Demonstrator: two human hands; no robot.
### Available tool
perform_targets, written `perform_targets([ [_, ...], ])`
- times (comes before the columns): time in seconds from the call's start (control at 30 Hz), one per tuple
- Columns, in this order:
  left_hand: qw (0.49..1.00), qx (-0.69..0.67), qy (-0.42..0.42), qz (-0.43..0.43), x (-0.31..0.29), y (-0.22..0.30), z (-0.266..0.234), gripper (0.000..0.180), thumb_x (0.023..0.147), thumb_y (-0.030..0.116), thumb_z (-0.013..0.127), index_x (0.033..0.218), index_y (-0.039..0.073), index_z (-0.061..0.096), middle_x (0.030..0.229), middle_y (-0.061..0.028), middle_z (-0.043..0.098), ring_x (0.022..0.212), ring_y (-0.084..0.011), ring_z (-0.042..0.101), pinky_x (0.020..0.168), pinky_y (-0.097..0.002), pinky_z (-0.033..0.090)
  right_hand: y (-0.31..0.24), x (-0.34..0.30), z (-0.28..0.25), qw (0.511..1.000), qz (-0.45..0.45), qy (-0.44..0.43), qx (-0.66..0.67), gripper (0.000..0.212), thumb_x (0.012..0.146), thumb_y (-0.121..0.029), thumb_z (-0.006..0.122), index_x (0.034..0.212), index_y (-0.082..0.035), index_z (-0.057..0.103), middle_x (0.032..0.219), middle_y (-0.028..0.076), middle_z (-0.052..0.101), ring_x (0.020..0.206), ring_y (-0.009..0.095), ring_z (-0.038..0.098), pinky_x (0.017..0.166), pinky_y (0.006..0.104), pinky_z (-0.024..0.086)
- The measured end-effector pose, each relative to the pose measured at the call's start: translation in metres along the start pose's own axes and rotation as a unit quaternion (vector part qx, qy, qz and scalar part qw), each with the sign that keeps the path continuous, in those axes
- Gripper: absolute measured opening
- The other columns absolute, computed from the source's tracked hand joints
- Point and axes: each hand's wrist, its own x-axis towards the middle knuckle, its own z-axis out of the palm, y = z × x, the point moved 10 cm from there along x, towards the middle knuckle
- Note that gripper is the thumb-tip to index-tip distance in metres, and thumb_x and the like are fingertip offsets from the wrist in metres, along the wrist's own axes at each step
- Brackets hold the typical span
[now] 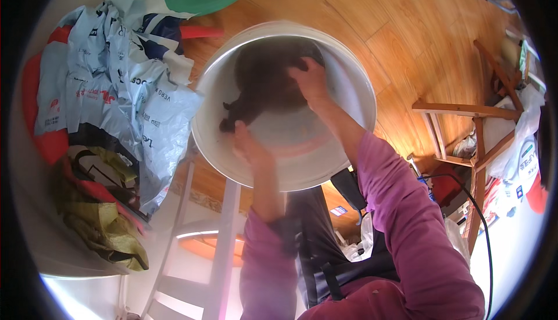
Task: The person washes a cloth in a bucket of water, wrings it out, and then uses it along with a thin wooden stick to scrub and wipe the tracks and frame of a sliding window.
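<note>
Warm light washes the wooden floor (401,58) to the right hand's (311,82) right; white glare flares low on both sides, nearer the body. The left hand (251,147) and dark cloth (249,107) blur (folds escape me), and outlines bow outward.

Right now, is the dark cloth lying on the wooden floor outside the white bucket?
No, the dark cloth is within the white bucket, with the left hand and right hand on it.
</note>
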Motion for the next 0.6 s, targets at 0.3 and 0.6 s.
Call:
perform_targets([
  [0.3, 0.967, -0.167, -0.049, 0.186, -0.043, 0.098, -0.003, 0.043, 0.075, 0.003, 0.047, 0.117, -0.006, 0.053, 0.117, -0.0177, 0.056, 0.106, -0.0277, 0.055, 0.098, -0.0366, 0.04, -0.021, -0.039, 0.003, 0.976, 0.018, -0.139, 0.169, 0.034, 0.077, -0.017, 0.066, 0.107, -0.002, 0.062, 0.089, 0.003, 0.061, 0.083, 0.014, 0.057, 0.078, 0.0267, 0.045],
  [0.6, 0.979, -0.13, -0.052, 0.15, -0.059, 0.099, -0.053, 0.044, 0.07, -0.001, 0.043, 0.112, -0.003, 0.054, 0.109, -0.0123, 0.058, 0.102, -0.0209, 0.055, 0.096, -0.033, 0.039, -0.023, -0.09, 0.007, 0.947, -0.001, -0.317, -0.057, 0.015, 0.081, -0.013, 0.06, 0.091, -0.003, 0.063, 0.076, 0.0, 0.058, 0.077, 0.008, 0.053, 0.07, 0.0245, 0.043],
])
